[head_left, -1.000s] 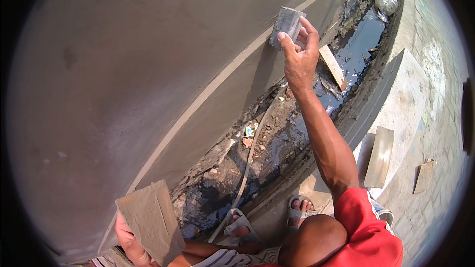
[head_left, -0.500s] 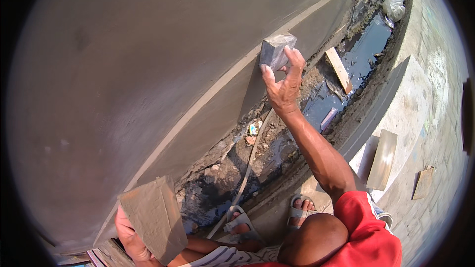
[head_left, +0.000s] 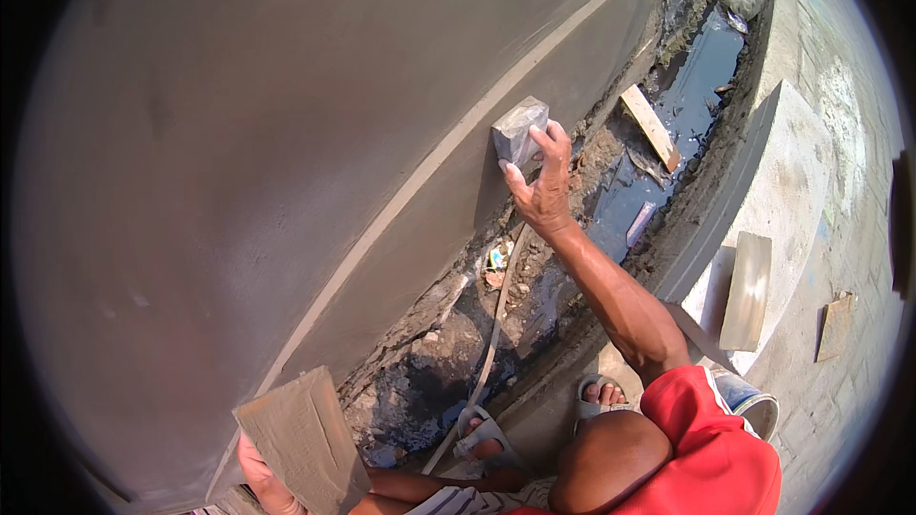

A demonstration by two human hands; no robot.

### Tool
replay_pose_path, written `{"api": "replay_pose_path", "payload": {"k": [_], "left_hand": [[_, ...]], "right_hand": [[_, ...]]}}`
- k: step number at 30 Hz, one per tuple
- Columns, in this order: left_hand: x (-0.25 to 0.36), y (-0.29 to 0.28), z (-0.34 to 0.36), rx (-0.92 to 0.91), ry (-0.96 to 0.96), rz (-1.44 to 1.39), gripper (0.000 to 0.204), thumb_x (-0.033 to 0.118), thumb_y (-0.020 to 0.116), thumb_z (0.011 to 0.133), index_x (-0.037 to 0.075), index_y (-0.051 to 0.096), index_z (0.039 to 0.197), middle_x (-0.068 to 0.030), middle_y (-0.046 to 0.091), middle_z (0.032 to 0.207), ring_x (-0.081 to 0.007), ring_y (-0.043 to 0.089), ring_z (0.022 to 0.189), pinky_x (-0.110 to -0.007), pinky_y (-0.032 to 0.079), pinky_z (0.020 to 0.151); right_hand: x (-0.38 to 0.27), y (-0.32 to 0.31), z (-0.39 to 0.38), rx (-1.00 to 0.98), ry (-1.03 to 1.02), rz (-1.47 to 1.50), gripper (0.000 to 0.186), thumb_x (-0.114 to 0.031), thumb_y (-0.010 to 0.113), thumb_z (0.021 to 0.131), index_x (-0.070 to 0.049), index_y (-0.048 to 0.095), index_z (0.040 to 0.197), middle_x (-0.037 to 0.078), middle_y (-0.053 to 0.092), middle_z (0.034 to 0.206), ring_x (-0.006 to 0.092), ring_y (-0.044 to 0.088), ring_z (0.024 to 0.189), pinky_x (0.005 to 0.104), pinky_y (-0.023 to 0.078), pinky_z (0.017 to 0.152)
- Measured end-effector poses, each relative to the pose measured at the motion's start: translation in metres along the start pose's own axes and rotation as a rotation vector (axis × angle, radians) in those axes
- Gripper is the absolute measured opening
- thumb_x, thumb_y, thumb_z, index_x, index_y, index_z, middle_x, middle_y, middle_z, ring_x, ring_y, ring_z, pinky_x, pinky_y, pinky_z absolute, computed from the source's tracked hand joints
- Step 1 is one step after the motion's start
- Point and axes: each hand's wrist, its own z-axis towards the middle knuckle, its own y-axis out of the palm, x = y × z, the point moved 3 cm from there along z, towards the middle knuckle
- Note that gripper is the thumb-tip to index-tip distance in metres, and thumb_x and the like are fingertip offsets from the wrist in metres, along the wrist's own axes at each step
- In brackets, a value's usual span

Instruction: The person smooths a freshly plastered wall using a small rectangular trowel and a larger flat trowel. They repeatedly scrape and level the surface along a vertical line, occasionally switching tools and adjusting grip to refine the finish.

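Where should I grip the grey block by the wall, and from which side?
Probably by opposite sides of the grey block, coming from the picture's lower right, the side away from the wall. Its squared, chunky shape offers edges to pinch, and its far side faces the wall. The right hand spans it that way.

The wall looks smooth, the board rough.

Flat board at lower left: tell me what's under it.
Part of the left hand shows past the left edge of the flat board; the rest of that hand and the board's underside are covered.
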Motion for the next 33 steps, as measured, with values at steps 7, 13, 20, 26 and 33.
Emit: {"api": "replay_pose_path", "payload": {"k": [7, 13, 20, 26, 33], "left_hand": [[0.01, -0.003, 0.019, -0.283, 0.091, 0.149, 0.058, 0.049, 0.043, 0.097, 0.006, 0.043, 0.138, -0.0107, 0.057, 0.124, -0.0224, 0.058, 0.103, -0.036, 0.051, 0.084], [0.011, -0.007, 0.03, -0.417, 0.05, 0.122, 0.058, 0.048, 0.043, 0.097, 0.007, 0.042, 0.138, -0.0109, 0.057, 0.125, -0.0227, 0.058, 0.104, -0.037, 0.05, 0.085], [0.006, -0.014, 0.04, -0.458, 0.001, 0.114, 0.059, 0.048, 0.044, 0.097, 0.007, 0.041, 0.139, -0.0111, 0.056, 0.126, -0.023, 0.057, 0.105, -0.037, 0.05, 0.086], [0.001, -0.002, 0.041, -0.519, -0.002, 0.092, 0.059, 0.048, 0.045, 0.097, 0.007, 0.041, 0.139, -0.0116, 0.055, 0.127, -0.0234, 0.057, 0.106, -0.038, 0.05, 0.087], [0.003, 0.011, 0.029, -0.315, 0.209, 0.216, 0.059, 0.046, 0.048, 0.096, 0.007, 0.041, 0.14, -0.0129, 0.054, 0.128, -0.0241, 0.057, 0.106, -0.04, 0.05, 0.087]], "right_hand": [[0.049, -0.022, 0.083, 0.231, 0.394, 0.214, 0.057, -0.025, 0.067, 0.088, -0.001, 0.042, 0.134, 0.019, 0.049, 0.126, 0.0225, 0.057, 0.101, 0.0353, 0.047, 0.089], [0.037, -0.004, -0.018, 0.011, 0.215, 0.041, 0.061, -0.017, 0.071, 0.079, -0.008, 0.041, 0.132, 0.02, 0.046, 0.126, 0.0364, 0.043, 0.122, 0.0453, 0.035, 0.105], [0.012, -0.006, 0.062, 0.156, 0.182, 0.113, 0.063, -0.023, 0.071, 0.083, -0.008, 0.041, 0.137, 0.018, 0.044, 0.132, 0.0266, 0.048, 0.119, 0.0363, 0.047, 0.088], [0.121, -0.015, -0.009, 0.118, 0.596, 0.209, 0.058, -0.023, 0.069, 0.083, -0.002, 0.042, 0.13, 0.021, 0.047, 0.127, 0.0363, 0.042, 0.125, 0.0449, 0.036, 0.103], [0.016, -0.001, 0.012, 0.055, 0.145, 0.149, 0.059, -0.021, 0.071, 0.082, -0.013, 0.043, 0.132, 0.022, 0.04, 0.134, 0.0415, 0.037, 0.128, 0.0505, 0.033, 0.106]]}}
